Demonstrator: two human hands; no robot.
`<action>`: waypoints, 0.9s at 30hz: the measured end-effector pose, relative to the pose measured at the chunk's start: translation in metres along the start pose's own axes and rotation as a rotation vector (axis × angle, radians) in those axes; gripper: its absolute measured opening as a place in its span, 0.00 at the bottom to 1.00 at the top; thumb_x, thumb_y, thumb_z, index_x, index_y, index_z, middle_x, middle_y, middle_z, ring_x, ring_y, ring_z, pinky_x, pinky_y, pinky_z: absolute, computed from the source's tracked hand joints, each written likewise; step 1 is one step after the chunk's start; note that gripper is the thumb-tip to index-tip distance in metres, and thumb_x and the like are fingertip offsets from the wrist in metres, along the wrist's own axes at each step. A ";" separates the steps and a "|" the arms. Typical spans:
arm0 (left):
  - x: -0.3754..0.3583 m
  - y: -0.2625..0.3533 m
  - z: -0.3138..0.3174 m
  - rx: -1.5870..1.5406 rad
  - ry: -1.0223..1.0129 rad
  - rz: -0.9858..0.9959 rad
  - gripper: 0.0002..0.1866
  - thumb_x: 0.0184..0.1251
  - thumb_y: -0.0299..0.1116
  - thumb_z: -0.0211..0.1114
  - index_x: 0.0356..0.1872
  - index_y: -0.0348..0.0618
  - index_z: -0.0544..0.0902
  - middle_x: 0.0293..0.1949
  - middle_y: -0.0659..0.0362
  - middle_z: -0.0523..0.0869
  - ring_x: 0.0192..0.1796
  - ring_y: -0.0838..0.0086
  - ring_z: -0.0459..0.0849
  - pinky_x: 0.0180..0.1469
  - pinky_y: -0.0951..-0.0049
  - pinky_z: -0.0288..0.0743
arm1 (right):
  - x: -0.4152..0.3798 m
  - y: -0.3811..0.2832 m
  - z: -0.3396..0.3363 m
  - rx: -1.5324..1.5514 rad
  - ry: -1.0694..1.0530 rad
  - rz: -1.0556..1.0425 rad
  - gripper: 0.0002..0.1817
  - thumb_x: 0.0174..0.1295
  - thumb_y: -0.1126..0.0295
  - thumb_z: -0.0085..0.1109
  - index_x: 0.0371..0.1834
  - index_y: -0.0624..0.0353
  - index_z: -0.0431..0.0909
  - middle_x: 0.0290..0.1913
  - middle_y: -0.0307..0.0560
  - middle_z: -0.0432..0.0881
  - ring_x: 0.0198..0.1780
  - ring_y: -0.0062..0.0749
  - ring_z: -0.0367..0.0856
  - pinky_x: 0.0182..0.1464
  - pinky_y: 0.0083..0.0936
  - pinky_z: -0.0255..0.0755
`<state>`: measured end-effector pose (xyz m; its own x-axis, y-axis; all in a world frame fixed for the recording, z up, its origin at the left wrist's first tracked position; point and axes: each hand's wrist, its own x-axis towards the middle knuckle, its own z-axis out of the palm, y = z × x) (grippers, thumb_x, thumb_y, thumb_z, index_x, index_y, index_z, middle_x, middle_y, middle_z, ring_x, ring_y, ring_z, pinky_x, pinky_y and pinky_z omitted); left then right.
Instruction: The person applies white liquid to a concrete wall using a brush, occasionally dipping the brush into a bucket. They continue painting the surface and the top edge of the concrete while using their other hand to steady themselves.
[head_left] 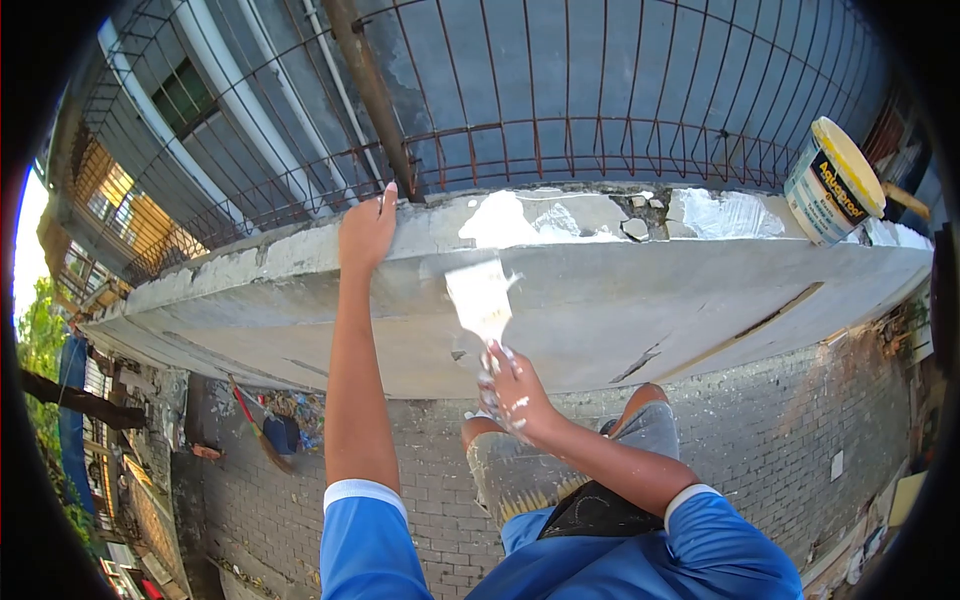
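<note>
My right hand (515, 392), spotted with white paint, is closed round the handle of a wide paintbrush (480, 300). The brush points up at the upper face of a low grey wall (600, 300), its white-coated bristles just below the top edge. On the wall's top, my left hand (367, 235) lies against the ledge beside a rusty metal post (378, 100), one finger extended toward it. Wet white paint (500, 222) covers a patch of the ledge above the brush. Farther right, a yellow-rimmed paint bucket (835, 182) labelled "Aquaproof" stands tilted in this view on the ledge.
A rusty wire mesh fence (600, 90) rises behind the ledge. Broken bits of masonry (637, 228) lie between painted patches. Below is a brick-paved ground (770, 430) with paint specks. A broom (262, 430) and a dark blue dustpan-like object (285, 435) sit at lower left.
</note>
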<state>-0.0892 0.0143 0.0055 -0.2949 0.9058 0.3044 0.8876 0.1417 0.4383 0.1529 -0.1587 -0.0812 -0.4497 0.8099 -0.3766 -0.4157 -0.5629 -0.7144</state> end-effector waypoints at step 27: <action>0.000 -0.005 0.005 -0.014 0.020 0.010 0.38 0.78 0.66 0.40 0.44 0.43 0.90 0.40 0.38 0.88 0.48 0.40 0.84 0.53 0.48 0.75 | -0.023 -0.026 -0.040 0.122 0.046 0.045 0.16 0.80 0.53 0.49 0.36 0.51 0.69 0.25 0.31 0.64 0.22 0.19 0.58 0.23 0.22 0.56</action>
<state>-0.0918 0.0158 -0.0007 -0.2934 0.8987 0.3260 0.8855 0.1270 0.4469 0.2058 -0.1556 -0.0775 -0.4349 0.7883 -0.4352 -0.4899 -0.6126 -0.6202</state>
